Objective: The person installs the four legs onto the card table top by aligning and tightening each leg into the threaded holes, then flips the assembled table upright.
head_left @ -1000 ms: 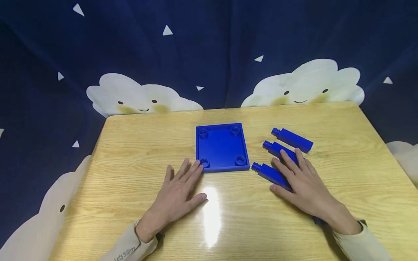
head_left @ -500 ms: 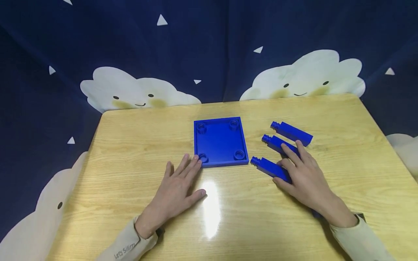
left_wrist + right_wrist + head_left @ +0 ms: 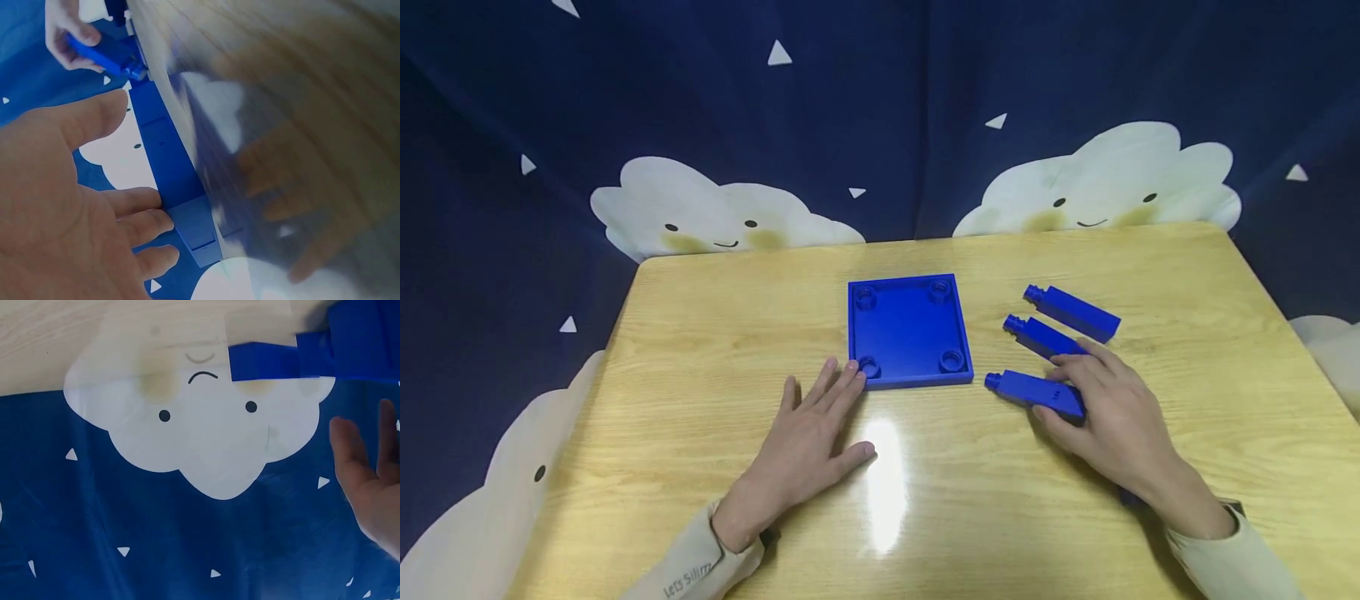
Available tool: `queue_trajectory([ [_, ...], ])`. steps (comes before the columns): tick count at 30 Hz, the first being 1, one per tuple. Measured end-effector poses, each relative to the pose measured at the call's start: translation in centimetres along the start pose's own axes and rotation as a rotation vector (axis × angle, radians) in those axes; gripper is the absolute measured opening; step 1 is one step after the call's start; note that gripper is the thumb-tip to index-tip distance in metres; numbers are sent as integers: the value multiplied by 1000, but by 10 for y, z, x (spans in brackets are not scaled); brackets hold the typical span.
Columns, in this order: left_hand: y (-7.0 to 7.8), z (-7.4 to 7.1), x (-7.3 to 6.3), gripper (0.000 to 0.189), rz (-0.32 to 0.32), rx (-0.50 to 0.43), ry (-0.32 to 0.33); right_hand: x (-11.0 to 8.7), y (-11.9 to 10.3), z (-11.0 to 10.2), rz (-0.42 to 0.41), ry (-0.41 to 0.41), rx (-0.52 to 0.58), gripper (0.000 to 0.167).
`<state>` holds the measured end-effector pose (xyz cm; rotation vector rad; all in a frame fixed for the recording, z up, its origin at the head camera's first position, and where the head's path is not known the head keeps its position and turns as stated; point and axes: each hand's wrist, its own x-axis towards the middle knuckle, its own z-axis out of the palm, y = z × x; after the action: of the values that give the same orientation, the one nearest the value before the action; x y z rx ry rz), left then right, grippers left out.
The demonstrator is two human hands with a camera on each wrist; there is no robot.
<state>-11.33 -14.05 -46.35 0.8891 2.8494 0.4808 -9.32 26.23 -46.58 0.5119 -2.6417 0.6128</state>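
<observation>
A blue square tabletop with raised round sockets in its corners lies at the table's middle, sockets up. My left hand lies palm down with straight fingers, its fingertips touching the near left corner. In the left wrist view these fingers meet the tabletop's side. My right hand pinches a blue table leg, a square bar with a narrow grooved end pointing left, between thumb and fingers. A second blue leg lies just behind that hand, partly covered by its fingers.
A third blue leg lies farther back on the right. Another blue piece shows partly beneath the right wrist. The wooden table reaches a dark blue curtain printed with clouds.
My right fingers have drawn together around the nearest leg, which has turned and shifted slightly right, away from the tabletop. My left hand stays at the tabletop's corner. The head view has tilted slightly.
</observation>
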Motion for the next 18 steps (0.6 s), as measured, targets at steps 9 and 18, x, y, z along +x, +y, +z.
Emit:
queue_trajectory([
  [9, 0, 3, -1, 86, 27, -20, 46, 3, -17, -22, 226, 68, 172, 43],
  [18, 6, -5, -3, 87, 13, -5, 32, 13, -30, -31, 387, 204, 506, 41],
])
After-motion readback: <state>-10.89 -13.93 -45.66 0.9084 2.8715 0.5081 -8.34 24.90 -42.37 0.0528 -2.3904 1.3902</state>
